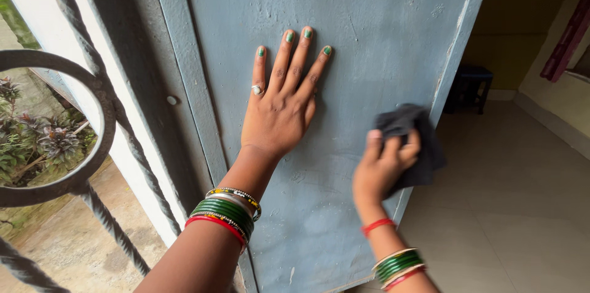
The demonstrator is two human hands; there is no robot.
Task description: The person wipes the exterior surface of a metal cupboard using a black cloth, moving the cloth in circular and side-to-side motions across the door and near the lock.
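My left hand [279,105] lies flat with its fingers spread on a grey-blue metal door [369,29]; it has green nails, a ring and green and red bangles on the wrist. My right hand [384,164] is closed around a dark grey cloth [412,130] and presses it to the door near the door's right edge. This hand looks blurred.
A twisted metal grille with a ring [92,121] stands at the left, with plants [37,139] behind it. A tiled floor [510,207] opens to the right, with a dark stool [470,87] and a maroon curtain [565,41] farther back.
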